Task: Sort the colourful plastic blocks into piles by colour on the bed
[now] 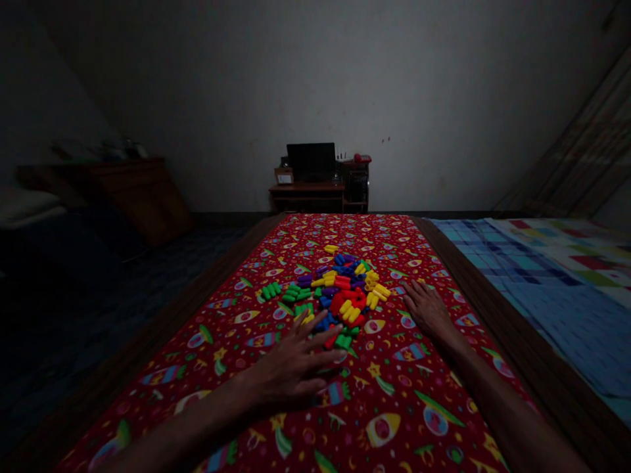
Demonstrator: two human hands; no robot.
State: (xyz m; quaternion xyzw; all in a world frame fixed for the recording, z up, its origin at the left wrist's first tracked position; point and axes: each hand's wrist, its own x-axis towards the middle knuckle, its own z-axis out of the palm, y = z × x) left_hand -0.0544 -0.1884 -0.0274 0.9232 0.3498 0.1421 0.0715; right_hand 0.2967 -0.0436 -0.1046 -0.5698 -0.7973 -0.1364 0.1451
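Observation:
A loose heap of plastic building pieces [342,283] in red, yellow, blue, green and purple lies on a red patterned cloth [384,394]. My left hand [296,358] reaches over the near side of the heap, fingers spread; its fingertips cover some blue, red and green pieces, and whether they touch is hard to tell. To the right of the heap, my right hand [428,310] rests on the cloth with its fingers stretched out, apart from the pieces. Several green pieces [296,293] lie at the heap's left side.
Beyond the cloth's far end stands a desk [305,188] with a dark monitor [311,161] against the wall. A wooden cabinet [142,197] is at the left. On the right, checked bedding [522,276] lies beside the cloth's dark brown border.

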